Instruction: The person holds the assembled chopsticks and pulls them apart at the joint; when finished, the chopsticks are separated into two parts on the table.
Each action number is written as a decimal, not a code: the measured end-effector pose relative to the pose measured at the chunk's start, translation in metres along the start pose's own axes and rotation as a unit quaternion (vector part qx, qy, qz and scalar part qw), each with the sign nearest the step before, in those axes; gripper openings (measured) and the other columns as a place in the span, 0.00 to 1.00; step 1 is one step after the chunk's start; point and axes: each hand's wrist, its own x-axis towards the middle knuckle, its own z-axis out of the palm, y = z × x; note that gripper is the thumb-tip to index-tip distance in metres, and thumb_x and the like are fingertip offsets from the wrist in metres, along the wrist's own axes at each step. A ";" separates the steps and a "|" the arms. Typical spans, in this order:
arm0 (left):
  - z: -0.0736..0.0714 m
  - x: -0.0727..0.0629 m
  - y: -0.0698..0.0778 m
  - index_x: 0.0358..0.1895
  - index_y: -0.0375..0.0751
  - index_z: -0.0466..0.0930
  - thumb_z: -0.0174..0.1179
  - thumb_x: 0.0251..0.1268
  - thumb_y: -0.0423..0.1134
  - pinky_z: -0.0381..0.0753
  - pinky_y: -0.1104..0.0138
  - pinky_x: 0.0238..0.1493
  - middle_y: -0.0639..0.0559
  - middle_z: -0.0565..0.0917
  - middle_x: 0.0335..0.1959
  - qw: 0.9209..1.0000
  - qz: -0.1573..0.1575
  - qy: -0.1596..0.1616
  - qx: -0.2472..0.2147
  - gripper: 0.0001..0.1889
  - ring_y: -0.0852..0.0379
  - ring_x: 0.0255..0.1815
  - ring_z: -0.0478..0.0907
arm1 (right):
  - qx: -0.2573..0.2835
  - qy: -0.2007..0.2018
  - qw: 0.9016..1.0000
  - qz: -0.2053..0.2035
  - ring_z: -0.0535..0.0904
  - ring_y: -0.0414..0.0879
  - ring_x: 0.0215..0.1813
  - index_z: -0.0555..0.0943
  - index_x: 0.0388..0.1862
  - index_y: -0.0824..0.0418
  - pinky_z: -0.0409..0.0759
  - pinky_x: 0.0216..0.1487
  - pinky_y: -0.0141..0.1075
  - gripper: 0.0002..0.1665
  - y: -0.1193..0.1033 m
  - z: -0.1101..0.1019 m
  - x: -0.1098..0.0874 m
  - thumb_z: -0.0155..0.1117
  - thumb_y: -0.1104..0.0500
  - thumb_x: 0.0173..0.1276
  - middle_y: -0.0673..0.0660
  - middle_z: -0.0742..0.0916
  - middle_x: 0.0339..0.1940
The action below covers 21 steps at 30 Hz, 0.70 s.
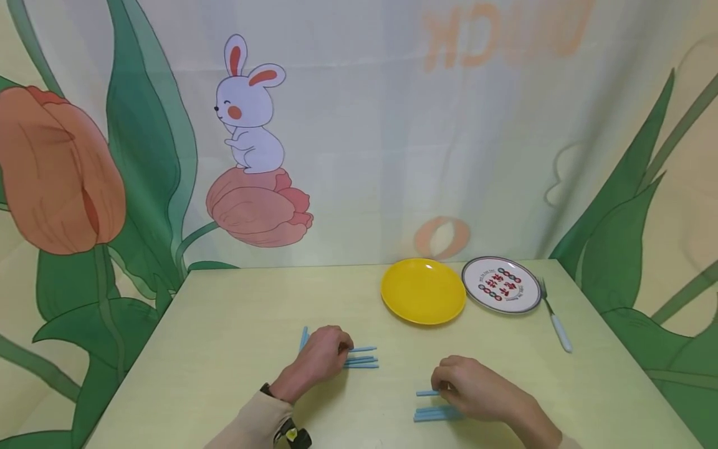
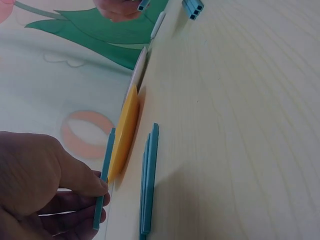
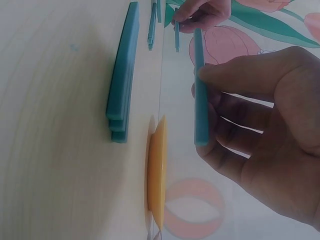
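My left hand (image 1: 324, 354) pinches a slim blue stick (image 2: 105, 170) between thumb and fingers, held just above the table. Below it, several like sticks (image 1: 361, 364) lie side by side. Beyond the left wrist, more blue sticks (image 1: 304, 337) show at a different angle, partly covered by the hand. On the right, my other hand (image 1: 479, 390) holds up one blue stick (image 3: 201, 95) in a thumb-and-finger pinch. Beside that hand a small row of blue sticks (image 1: 432, 414) rests on the table; its right end is hidden by the hand.
A yellow plate (image 1: 423, 292) stands toward the back of the pale table (image 1: 235, 312). Touching or nearly touching its right side is a white printed plate (image 1: 501, 285), with a white-handled fork (image 1: 561, 333) to its right. A curtain with a rabbit (image 1: 250, 125) hangs behind.
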 end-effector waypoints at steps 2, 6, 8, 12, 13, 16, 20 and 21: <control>0.001 0.000 -0.001 0.32 0.39 0.88 0.63 0.57 0.28 0.74 0.69 0.33 0.55 0.82 0.27 1.000 0.001 -0.001 0.003 0.05 0.61 0.29 0.74 | -0.002 0.000 1.000 -0.005 0.71 0.31 0.33 0.84 0.35 0.51 0.78 0.39 0.28 0.06 0.000 0.000 0.000 0.64 0.63 0.65 0.38 0.79 0.30; 0.002 0.000 -0.004 0.31 0.39 0.88 0.63 0.56 0.28 0.74 0.69 0.33 0.54 0.82 0.26 1.000 0.002 -0.005 0.005 0.05 0.61 0.29 0.75 | -0.007 -0.001 1.000 -0.009 0.72 0.30 0.33 0.84 0.34 0.51 0.78 0.40 0.29 0.06 0.000 -0.001 0.001 0.64 0.63 0.64 0.38 0.80 0.30; 0.003 0.000 -0.005 0.31 0.38 0.88 0.64 0.56 0.28 0.74 0.69 0.32 0.54 0.82 0.26 1.000 0.001 -0.006 0.005 0.05 0.61 0.29 0.75 | -0.004 -0.006 1.000 -0.007 0.72 0.31 0.33 0.85 0.34 0.52 0.78 0.40 0.29 0.06 0.000 -0.001 0.001 0.64 0.63 0.64 0.38 0.80 0.30; 0.004 0.001 -0.006 0.31 0.38 0.88 0.64 0.55 0.28 0.74 0.69 0.32 0.54 0.82 0.26 1.000 -0.008 -0.015 0.006 0.05 0.61 0.29 0.74 | -0.001 -0.012 1.000 -0.005 0.73 0.31 0.34 0.85 0.34 0.52 0.79 0.41 0.30 0.06 0.000 -0.001 0.001 0.65 0.63 0.64 0.37 0.81 0.30; 0.005 0.001 -0.006 0.31 0.38 0.88 0.64 0.55 0.28 0.73 0.69 0.32 0.54 0.82 0.26 1.000 -0.013 -0.018 0.006 0.04 0.61 0.28 0.74 | -0.001 -0.013 1.000 -0.005 0.73 0.31 0.34 0.85 0.34 0.52 0.79 0.41 0.30 0.06 0.000 -0.001 0.001 0.65 0.63 0.64 0.37 0.81 0.30; 0.005 0.002 -0.007 0.31 0.39 0.88 0.64 0.55 0.28 0.73 0.69 0.32 0.55 0.81 0.26 0.999 -0.024 -0.027 0.004 0.04 0.62 0.28 0.73 | -0.002 -0.015 1.000 -0.002 0.73 0.31 0.34 0.85 0.34 0.51 0.79 0.41 0.30 0.06 0.000 -0.001 0.001 0.65 0.63 0.64 0.37 0.81 0.30; 0.005 0.003 -0.008 0.32 0.39 0.88 0.64 0.55 0.28 0.74 0.68 0.34 0.55 0.81 0.26 0.999 -0.033 -0.035 0.001 0.04 0.62 0.29 0.72 | -0.002 -0.016 1.000 0.001 0.73 0.30 0.34 0.85 0.34 0.51 0.79 0.42 0.31 0.06 0.002 -0.001 0.002 0.65 0.63 0.64 0.37 0.81 0.30; 0.005 0.003 -0.008 0.32 0.39 0.88 0.64 0.56 0.28 0.75 0.67 0.34 0.55 0.81 0.27 0.999 -0.036 -0.037 0.001 0.04 0.62 0.29 0.73 | -0.003 -0.016 1.000 0.001 0.73 0.30 0.34 0.85 0.34 0.51 0.79 0.42 0.31 0.06 0.002 -0.001 0.002 0.65 0.63 0.64 0.37 0.81 0.30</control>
